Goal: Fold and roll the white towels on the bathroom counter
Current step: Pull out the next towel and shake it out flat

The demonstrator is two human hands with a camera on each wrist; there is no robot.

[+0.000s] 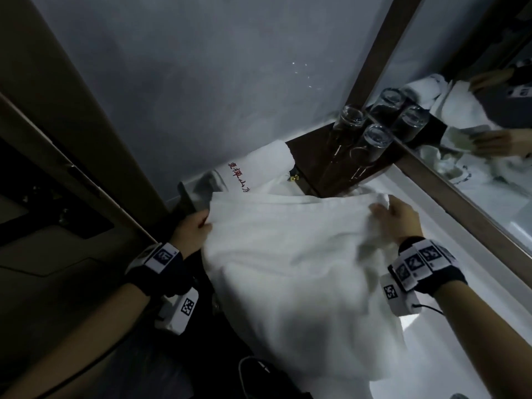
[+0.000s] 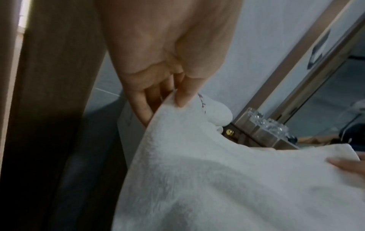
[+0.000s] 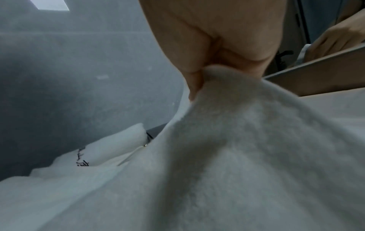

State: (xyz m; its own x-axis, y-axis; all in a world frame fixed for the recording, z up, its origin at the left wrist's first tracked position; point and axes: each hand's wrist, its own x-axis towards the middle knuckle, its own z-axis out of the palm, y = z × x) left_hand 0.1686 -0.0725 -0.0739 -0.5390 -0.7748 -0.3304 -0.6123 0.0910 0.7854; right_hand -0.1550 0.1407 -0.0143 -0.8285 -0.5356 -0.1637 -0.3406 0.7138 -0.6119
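- White towel [image 1: 288, 269] hangs as a broad sheet, held up over the near edge of the bathroom counter [image 1: 449, 240]; its lower part trails down toward the floor. Lifting it by two top corners lets it fall flat, which looks like squaring it up before a fold.
- Left hand [image 1: 193, 228] pinches the towel's left top corner, thumb on the front and fingers behind the cloth, as the left wrist view shows.
- Right hand [image 1: 398, 217] grips the right top corner, the cloth bunched inside curled fingers, held over the counter.
- Rolled towel [image 1: 259, 165] with red embroidered characters lies beyond the held towel, against the grey wall, apparently already finished and put out of the way.
- Upturned glasses [image 1: 374, 139] stand in the far corner beside the mirror [image 1: 489, 139], well apart from the hands. Probably they are parked there to keep the working area free.
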